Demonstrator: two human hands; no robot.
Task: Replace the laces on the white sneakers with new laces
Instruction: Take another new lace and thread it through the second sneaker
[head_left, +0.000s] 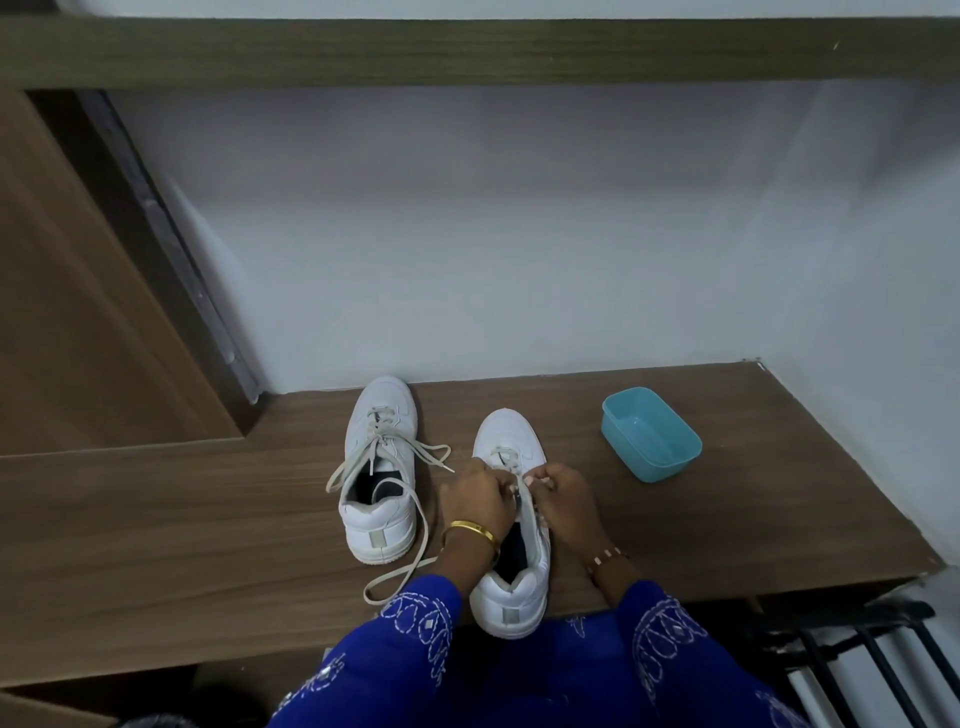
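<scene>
Two white sneakers stand toe-away on a brown wooden table (182, 519). The left sneaker (378, 467) has a loosened off-white lace (415, 525) trailing over its right side onto the table. The right sneaker (511, 582) sits at the table's front edge. Over its lace area my left hand (477, 496) and my right hand (563, 499) face each other, each with fingers curled and pinching its lace (525, 499). The lace holes under my hands are hidden.
An empty light-blue plastic tub (651, 434) stands on the table to the right of the sneakers. A white wall rises behind the table. A dark metal rack (857, 654) sits below the table's right front corner.
</scene>
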